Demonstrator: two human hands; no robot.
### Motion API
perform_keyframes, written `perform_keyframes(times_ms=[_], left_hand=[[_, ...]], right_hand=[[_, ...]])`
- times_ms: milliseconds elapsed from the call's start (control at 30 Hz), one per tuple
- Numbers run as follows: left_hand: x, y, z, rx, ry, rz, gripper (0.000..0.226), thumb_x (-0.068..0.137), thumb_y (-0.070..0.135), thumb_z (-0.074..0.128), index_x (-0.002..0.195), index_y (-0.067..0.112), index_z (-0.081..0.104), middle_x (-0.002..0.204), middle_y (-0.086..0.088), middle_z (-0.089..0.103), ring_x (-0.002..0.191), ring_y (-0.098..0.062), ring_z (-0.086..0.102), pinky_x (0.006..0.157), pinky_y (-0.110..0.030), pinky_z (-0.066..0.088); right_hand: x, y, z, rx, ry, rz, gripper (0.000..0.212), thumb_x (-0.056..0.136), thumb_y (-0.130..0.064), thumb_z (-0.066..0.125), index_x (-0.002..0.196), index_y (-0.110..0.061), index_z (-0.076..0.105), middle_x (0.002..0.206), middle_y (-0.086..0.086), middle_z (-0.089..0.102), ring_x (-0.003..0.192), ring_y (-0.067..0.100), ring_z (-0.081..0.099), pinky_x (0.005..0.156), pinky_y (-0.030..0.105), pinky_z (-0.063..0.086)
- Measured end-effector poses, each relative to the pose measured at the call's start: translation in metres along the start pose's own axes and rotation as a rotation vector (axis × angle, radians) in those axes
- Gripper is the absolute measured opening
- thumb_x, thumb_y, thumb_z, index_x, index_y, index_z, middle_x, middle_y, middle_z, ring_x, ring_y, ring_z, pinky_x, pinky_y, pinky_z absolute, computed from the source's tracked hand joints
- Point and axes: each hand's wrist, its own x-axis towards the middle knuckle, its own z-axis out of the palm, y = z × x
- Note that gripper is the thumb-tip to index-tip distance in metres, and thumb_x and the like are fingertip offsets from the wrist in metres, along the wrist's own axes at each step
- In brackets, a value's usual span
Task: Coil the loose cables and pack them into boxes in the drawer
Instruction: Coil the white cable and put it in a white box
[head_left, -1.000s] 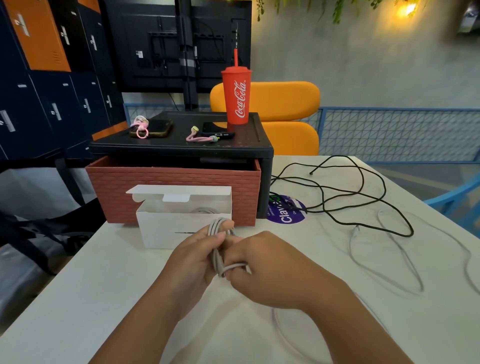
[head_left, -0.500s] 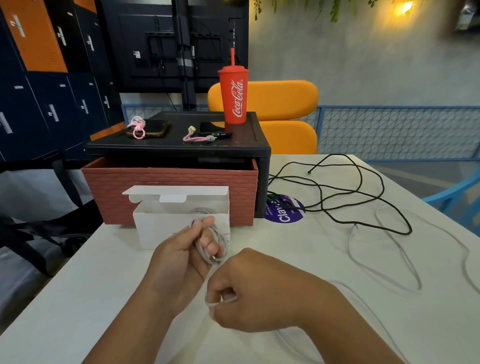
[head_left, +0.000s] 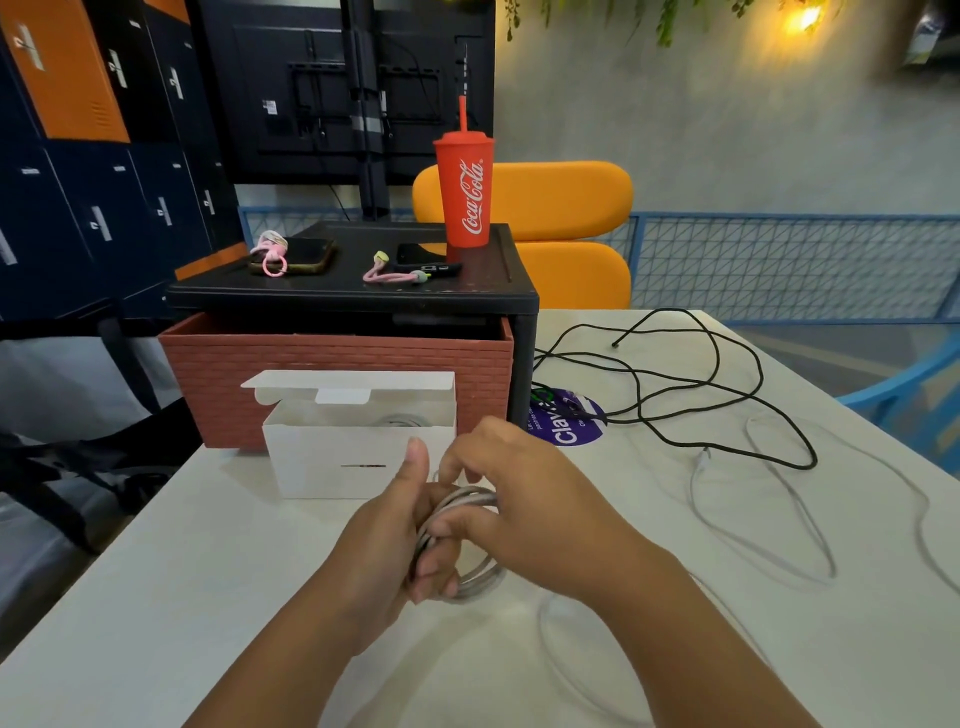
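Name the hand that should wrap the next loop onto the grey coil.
Right. The left hand holds the grey coil; the right hand pinches a strand of it, and the loose tail lies on the table's right side.

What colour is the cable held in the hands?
Light grey: the cable, looped in the left hand. Head view shows it.

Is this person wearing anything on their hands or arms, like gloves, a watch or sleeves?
No. The left hand and right hand are both bare, with no gloves, and no rings or watch show. The left forearm and right forearm are uncovered down to the picture's bottom edge; no sleeve is in view.
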Motion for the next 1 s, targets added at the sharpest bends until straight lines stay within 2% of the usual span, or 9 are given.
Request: perform_keyframes(times_ms=[133, 267, 400, 467, 567, 700, 833, 900, 1000], left_hand=[[0.0, 0.0, 0.0, 0.089, 0.035, 0.033, 0.057, 0.073, 0.062, 0.035, 0.055, 0.008, 0.042, 0.04, 0.0, 0.027, 0.035, -0.012, 0.025, 0.05, -0.028, 0.038], [0.001, 0.0, 0.002, 0.072, 0.055, 0.065, 0.045, 0.074, 0.046, 0.048, 0.079, 0.001, 0.053, 0.04, 0.002, 0.033, 0.037, -0.011, 0.03, 0.055, -0.024, 0.047], [0.003, 0.0, 0.0, 0.058, 0.079, 0.112, 0.038, 0.074, 0.042, 0.05, 0.069, 0.005, 0.056, 0.042, 0.001, 0.036, 0.038, -0.01, 0.037, 0.078, -0.036, 0.041], [0.003, 0.0, 0.0, 0.043, 0.101, 0.128, 0.034, 0.072, 0.042, 0.051, 0.063, 0.009, 0.057, 0.043, 0.002, 0.034, 0.039, -0.009, 0.034, 0.07, -0.03, 0.046], [0.003, -0.002, 0.003, 0.015, 0.121, 0.137, 0.033, 0.072, 0.04, 0.051, 0.068, 0.008, 0.054, 0.043, 0.004, 0.034, 0.04, -0.008, 0.03, 0.053, -0.019, 0.047], [0.004, -0.002, 0.002, -0.013, 0.111, 0.172, 0.028, 0.075, 0.037, 0.051, 0.081, 0.01, 0.054, 0.047, 0.004, 0.035, 0.039, -0.005, 0.03, 0.048, -0.02, 0.041], [0.002, 0.002, -0.004, -0.022, 0.076, 0.148, 0.032, 0.076, 0.039, 0.049, 0.093, 0.013, 0.057, 0.046, 0.004, 0.031, 0.04, -0.005, 0.027, 0.042, -0.019, 0.035], [0.0, 0.004, -0.008, 0.022, 0.02, 0.125, 0.04, 0.08, 0.044, 0.046, 0.098, 0.013, 0.063, 0.046, 0.004, 0.03, 0.04, -0.006, 0.027, 0.043, -0.02, 0.037], [-0.003, 0.005, -0.015, 0.113, -0.132, 0.124, 0.046, 0.082, 0.061, 0.049, 0.099, 0.025, 0.072, 0.043, 0.007, 0.03, 0.04, -0.005, 0.027, 0.047, -0.021, 0.041]], right_hand=[[0.002, 0.004, 0.006, -0.05, -0.066, 0.039, 0.021, 0.089, -0.035, 0.057, 0.104, -0.02, 0.055, 0.098, -0.007, 0.055, 0.09, 0.011, 0.05, 0.075, 0.027, 0.042], [0.004, 0.008, 0.005, -0.005, -0.054, 0.076, 0.02, 0.092, -0.03, 0.052, 0.096, -0.011, 0.06, 0.093, 0.001, 0.06, 0.088, 0.017, 0.054, 0.077, 0.034, 0.045], [0.004, 0.013, 0.004, 0.102, -0.007, 0.122, 0.026, 0.09, -0.035, 0.056, 0.093, -0.011, 0.065, 0.089, 0.001, 0.065, 0.084, 0.016, 0.058, 0.076, 0.037, 0.048], [0.004, 0.014, 0.005, 0.128, 0.005, 0.139, 0.026, 0.089, -0.037, 0.057, 0.091, -0.012, 0.066, 0.086, 0.003, 0.067, 0.082, 0.017, 0.06, 0.075, 0.039, 0.049], [0.004, 0.015, 0.004, 0.161, 0.0, 0.163, 0.026, 0.088, -0.037, 0.058, 0.088, -0.012, 0.065, 0.083, 0.005, 0.067, 0.079, 0.019, 0.06, 0.074, 0.04, 0.05], [0.003, 0.016, 0.002, 0.225, -0.023, 0.179, 0.023, 0.089, -0.034, 0.059, 0.086, -0.014, 0.066, 0.084, 0.008, 0.067, 0.08, 0.021, 0.06, 0.075, 0.041, 0.049], [0.004, 0.013, 0.004, 0.255, -0.048, 0.157, 0.025, 0.09, -0.032, 0.057, 0.068, -0.02, 0.058, 0.07, 0.004, 0.058, 0.066, 0.016, 0.052, 0.064, 0.034, 0.043], [0.003, 0.011, 0.006, 0.288, -0.108, 0.142, 0.024, 0.091, -0.029, 0.057, 0.068, -0.023, 0.059, 0.072, -0.004, 0.061, 0.069, 0.014, 0.057, 0.069, 0.033, 0.047], [0.003, 0.012, 0.009, 0.362, -0.186, 0.094, 0.019, 0.091, -0.023, 0.056, 0.086, -0.012, 0.069, 0.095, -0.004, 0.07, 0.09, 0.024, 0.064, 0.087, 0.046, 0.049]])
